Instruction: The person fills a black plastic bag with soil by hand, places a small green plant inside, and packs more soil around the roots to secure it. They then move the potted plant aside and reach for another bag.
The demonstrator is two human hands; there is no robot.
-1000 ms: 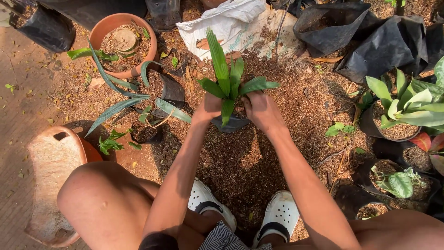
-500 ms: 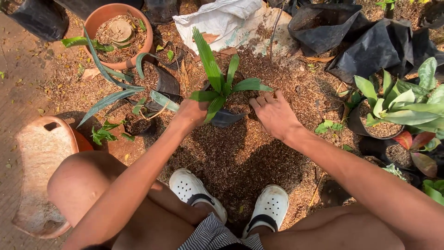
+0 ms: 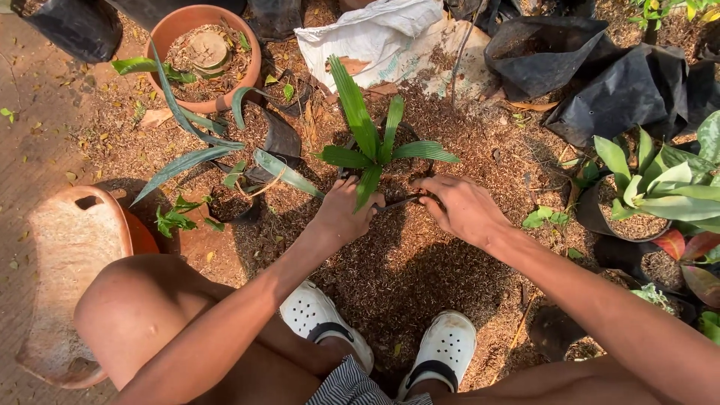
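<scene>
Mulch-strewn ground (image 3: 420, 277) fills the view. Both hands grip the black bag's rim (image 3: 397, 201) of a small green seedling (image 3: 371, 146) — left hand (image 3: 346, 214) at nine o'clock, right hand (image 3: 465, 210) at three, fingers curled closed. Terracotta pot (image 3: 202, 56) lies at eleven o'clock.

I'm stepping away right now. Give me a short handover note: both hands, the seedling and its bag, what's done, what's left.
Left hand: gripping the near rim of the black bag below the seedling.
Right hand: pinching the same rim from the other side.
Seedling stands upright in the bag, on the mulch ahead of the white shoes.
Done: seedling sits in the bag, upright.
Left: fill level is hidden by leaves and hands; check it.
</scene>
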